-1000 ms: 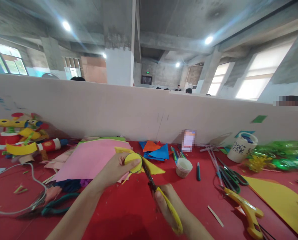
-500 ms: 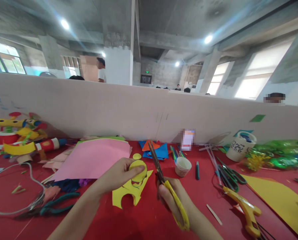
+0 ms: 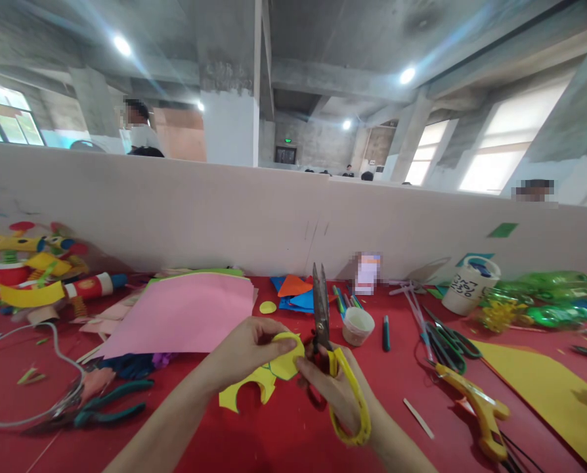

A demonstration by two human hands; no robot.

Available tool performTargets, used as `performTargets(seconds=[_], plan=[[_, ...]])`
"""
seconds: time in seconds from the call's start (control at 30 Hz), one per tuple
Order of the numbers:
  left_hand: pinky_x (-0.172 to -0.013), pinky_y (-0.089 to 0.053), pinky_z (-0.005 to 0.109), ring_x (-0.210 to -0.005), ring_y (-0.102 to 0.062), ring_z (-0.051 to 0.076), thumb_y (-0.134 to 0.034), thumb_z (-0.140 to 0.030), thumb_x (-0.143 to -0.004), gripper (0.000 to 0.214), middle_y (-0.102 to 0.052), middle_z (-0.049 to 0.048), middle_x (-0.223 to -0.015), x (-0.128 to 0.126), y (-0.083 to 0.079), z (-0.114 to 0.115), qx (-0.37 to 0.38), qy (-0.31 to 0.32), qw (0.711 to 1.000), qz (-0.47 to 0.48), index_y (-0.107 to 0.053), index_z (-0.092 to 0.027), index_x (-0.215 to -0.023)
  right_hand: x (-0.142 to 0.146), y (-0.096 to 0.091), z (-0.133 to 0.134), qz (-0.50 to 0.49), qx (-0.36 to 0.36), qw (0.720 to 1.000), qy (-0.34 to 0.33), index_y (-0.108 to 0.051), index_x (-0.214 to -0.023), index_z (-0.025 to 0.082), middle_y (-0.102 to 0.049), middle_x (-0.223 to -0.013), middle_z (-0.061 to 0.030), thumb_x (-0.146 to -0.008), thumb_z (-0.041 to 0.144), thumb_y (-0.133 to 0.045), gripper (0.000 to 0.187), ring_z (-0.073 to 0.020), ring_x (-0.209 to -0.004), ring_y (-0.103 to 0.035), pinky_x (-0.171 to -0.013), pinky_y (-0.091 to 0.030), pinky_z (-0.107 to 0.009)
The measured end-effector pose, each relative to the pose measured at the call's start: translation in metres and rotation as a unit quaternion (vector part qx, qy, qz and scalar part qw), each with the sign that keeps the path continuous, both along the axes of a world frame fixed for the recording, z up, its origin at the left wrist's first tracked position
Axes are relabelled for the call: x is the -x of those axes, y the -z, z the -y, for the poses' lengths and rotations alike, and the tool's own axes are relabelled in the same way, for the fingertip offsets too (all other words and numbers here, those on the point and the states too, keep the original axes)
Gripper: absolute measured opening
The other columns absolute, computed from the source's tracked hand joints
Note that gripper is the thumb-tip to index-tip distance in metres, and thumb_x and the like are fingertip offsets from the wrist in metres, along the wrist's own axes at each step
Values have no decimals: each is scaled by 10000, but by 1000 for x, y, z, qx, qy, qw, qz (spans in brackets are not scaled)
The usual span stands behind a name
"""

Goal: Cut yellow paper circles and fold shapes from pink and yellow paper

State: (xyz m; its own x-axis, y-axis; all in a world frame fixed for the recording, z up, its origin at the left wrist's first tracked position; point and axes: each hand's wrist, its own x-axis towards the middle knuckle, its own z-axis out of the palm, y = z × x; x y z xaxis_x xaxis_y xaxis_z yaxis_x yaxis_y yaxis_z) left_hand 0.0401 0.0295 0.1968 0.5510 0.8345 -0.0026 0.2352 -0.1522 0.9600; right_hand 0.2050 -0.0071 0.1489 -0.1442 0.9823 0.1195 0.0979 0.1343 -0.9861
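Observation:
My left hand (image 3: 244, 351) pinches a yellow paper circle (image 3: 287, 348) above the red table (image 3: 254, 433). My right hand (image 3: 335, 387) grips yellow-handled scissors (image 3: 337, 368), whose blades are shut and point straight up; its fingertips touch the circle's right edge. Under the circle lies a yellow paper scrap with round cut-outs (image 3: 247, 391). A small yellow disc (image 3: 268, 307) rests on the table behind it.
A pink sheet (image 3: 185, 315) lies to the left, with green pliers (image 3: 101, 410) and a wire in front. Right of my hands are a small cup (image 3: 357, 325), markers, several scissors (image 3: 471, 394) and a yellow sheet (image 3: 554, 387). A pale divider wall (image 3: 274, 223) backs the table.
The circle came free of the yellow sheet, whose scrap now lies on the table. The scissors swung from cutting at the paper to upright, and my hands came together at the circle.

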Motion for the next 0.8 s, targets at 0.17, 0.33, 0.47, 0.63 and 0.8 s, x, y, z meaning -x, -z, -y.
performTargets(seconds=[0.17, 0.33, 0.47, 0.63, 0.8], plan=[[-487, -316, 205, -519, -416, 91, -574, -404, -750, 282, -467, -34, -565, 5, -4, -2, 18, -67, 996, 52, -579, -139, -655, -3, -6, 7, 83, -15, 996, -30, -425, -629, 181, -439, -527, 24, -777, 655, -395, 498, -100, -474, -453, -458, -368, -209], [-452, -315, 185, -464, -399, 72, -621, -366, -691, 261, -448, -63, -519, 9, -14, -1, 49, -91, 988, 115, -503, -159, -585, -6, -3, 12, 102, -26, 990, -95, -371, -633, 192, -360, -523, 43, -805, 687, -258, 536, -86, -417, -424, -400, -341, -193], [-458, -331, 184, -469, -416, 71, -637, -346, -667, 227, -465, -62, -516, 9, -16, 0, 49, -94, 987, 118, -537, -154, -597, -6, -3, 16, 137, -57, 984, -103, -371, -647, 192, -393, -545, 28, -821, 670, -235, 526, -78, -410, -383, -377, -293, -188], [-453, -321, 180, -488, -422, 68, -639, -333, -661, 202, -483, -51, -554, 7, -16, 2, 50, -93, 988, 109, -589, -139, -637, -5, -14, 22, 171, -107, 974, -102, -447, -733, 177, -444, -600, 6, -858, 620, -210, 517, -105, -497, -414, -458, -333, -210], [-444, -301, 180, -479, -403, 66, -632, -328, -666, 206, -467, -52, -544, 8, -16, 2, 47, -82, 990, 106, -577, -137, -614, -6, -17, 22, 193, -122, 966, -118, -482, -779, 169, -477, -646, -10, -873, 586, -218, 502, -115, -529, -412, -481, -328, -221]])
